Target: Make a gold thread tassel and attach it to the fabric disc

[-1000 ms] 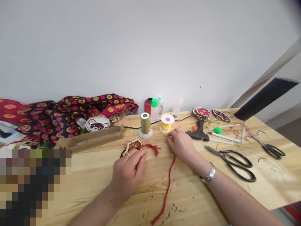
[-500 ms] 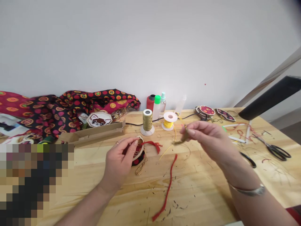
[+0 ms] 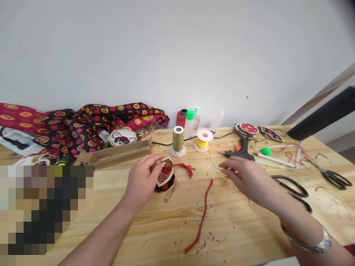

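Observation:
My left hand (image 3: 142,179) grips the near edge of an embroidered ornament (image 3: 166,173) with a pale rim, thumb on top. A red tassel (image 3: 184,169) trails from it to the right, and a braided gold loop (image 3: 169,193) hangs toward me. Low over the table, my right hand (image 3: 242,173) has its fingers pinched together. A short end of gold thread (image 3: 222,173) shows at the fingertips; the rest is hidden by the hand. Between the hands lies a red cord (image 3: 202,218).
Behind stand a gold thread spool (image 3: 178,139), a yellow cord spool (image 3: 203,142) and bottles (image 3: 189,123). A glue gun (image 3: 242,150), scissors (image 3: 334,178) and black-handled shears (image 3: 292,188) lie right. A cardboard tray (image 3: 122,154) and patterned fabric (image 3: 111,114) are at left.
My right hand has moved down and slightly right with the gold thread, uncovering the glue gun. The view has shifted a little. My left hand stays on the ornament.

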